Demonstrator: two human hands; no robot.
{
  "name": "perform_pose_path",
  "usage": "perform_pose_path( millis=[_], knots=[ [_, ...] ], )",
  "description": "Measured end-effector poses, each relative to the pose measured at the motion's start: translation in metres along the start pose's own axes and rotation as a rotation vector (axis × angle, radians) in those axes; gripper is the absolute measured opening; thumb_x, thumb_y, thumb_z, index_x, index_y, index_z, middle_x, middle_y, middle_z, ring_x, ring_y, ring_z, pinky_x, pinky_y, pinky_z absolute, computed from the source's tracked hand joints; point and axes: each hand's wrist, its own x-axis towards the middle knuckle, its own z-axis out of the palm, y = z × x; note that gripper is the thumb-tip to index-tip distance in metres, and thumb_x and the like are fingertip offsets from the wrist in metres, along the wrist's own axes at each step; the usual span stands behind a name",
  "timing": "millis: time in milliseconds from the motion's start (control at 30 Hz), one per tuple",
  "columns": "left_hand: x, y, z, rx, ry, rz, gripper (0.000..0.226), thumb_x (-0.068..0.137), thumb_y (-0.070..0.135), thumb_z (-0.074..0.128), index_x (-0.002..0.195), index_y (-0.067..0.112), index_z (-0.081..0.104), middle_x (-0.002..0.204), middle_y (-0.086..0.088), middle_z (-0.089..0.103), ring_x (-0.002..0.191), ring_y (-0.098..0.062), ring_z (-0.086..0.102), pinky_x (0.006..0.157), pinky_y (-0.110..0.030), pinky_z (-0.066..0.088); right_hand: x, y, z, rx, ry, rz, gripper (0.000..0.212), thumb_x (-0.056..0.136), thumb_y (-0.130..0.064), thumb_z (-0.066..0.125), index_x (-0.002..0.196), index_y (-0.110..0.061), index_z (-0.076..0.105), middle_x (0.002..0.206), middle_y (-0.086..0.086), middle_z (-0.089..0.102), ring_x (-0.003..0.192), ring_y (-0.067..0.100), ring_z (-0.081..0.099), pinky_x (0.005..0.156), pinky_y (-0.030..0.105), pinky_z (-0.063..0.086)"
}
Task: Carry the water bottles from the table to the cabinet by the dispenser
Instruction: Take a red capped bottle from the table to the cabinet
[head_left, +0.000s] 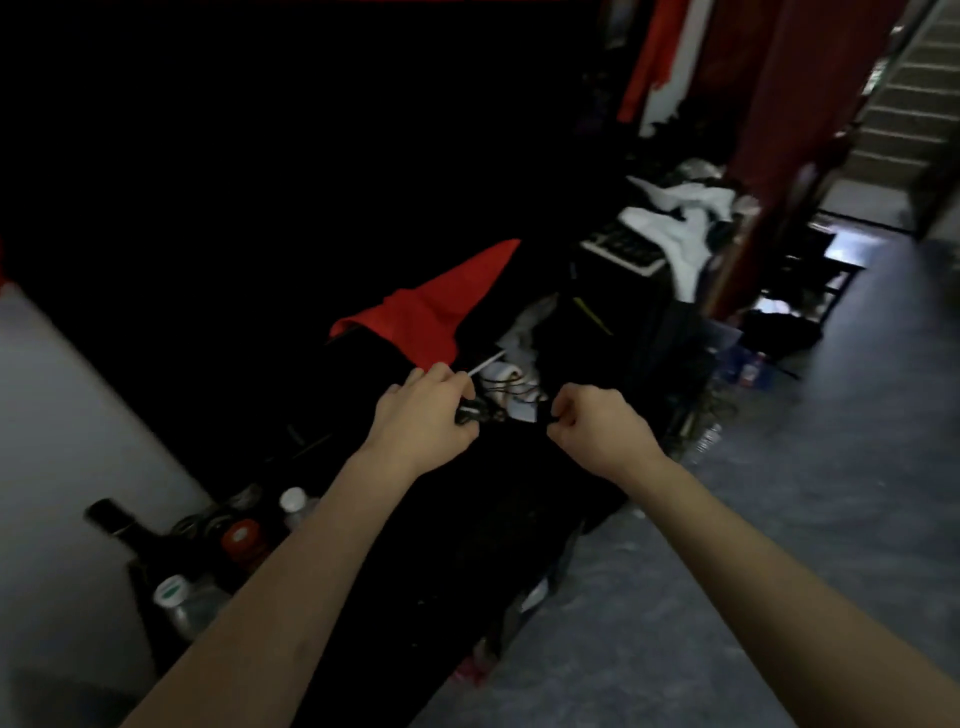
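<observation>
Both my hands reach out over a dark, cluttered surface. My left hand (423, 410) has its fingers curled round a small dark object with a white part. My right hand (597, 421) pinches something small and dark beside it; what it is I cannot make out. Several bottles stand at the lower left under my left forearm: a clear one with a white cap (296, 506), one with a red cap (243, 540), one with a green-and-white cap (174, 597) and a tall dark bottle (122, 530).
A red cloth (431, 306) lies just beyond my hands. White cloths (675, 228) and a keyboard-like device (623, 249) sit farther right. Red garments (779, 88) hang at the top right. Grey floor (805, 493) stretches to the right, with a clear bottle (706, 441) on it.
</observation>
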Motion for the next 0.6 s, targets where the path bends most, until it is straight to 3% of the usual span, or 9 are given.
perform_pose_path(
  millis=[200,300,400,600],
  knots=[
    [0.041,0.127,0.0,-0.009,-0.039,0.212,0.037,0.092,0.045,0.059,0.125,0.028,0.056,0.128,0.005,0.052,0.121,-0.022,0.049,0.093,-0.041,0.045,-0.033,0.1,-0.072,-0.048,0.083,0.141,0.018,0.088,-0.031,0.062,0.104,-0.024,0.061,0.102,0.005,0.068,0.094,0.031,0.065,0.081,0.046,0.057],
    [0.06,0.199,-0.002,-0.002,-0.025,0.302,0.037,0.091,0.047,0.059,0.125,0.031,0.056,0.128,0.006,0.052,0.121,-0.022,0.049,0.091,-0.041,0.045,-0.056,0.151,-0.107,-0.066,0.159,0.221,0.009,0.086,-0.031,0.061,0.092,-0.026,0.057,0.098,0.007,0.066,0.089,0.032,0.063,0.073,0.04,0.054],
    [0.073,0.27,0.004,-0.012,-0.049,0.398,0.036,0.092,0.047,0.058,0.124,0.031,0.056,0.127,0.005,0.052,0.119,-0.021,0.05,0.087,-0.039,0.044,-0.087,0.202,-0.138,-0.079,0.211,0.305,0.012,0.087,-0.03,0.059,0.096,-0.022,0.061,0.096,0.006,0.066,0.083,0.03,0.061,0.065,0.035,0.048],
    [0.082,0.406,0.033,0.026,-0.139,0.634,0.035,0.092,0.047,0.057,0.122,0.029,0.057,0.126,0.003,0.052,0.117,-0.023,0.052,0.086,-0.038,0.046,-0.164,0.299,-0.186,-0.089,0.332,0.535,0.02,0.087,-0.03,0.06,0.101,-0.017,0.066,0.101,0.006,0.069,0.091,0.031,0.064,0.076,0.042,0.057]
  ],
)
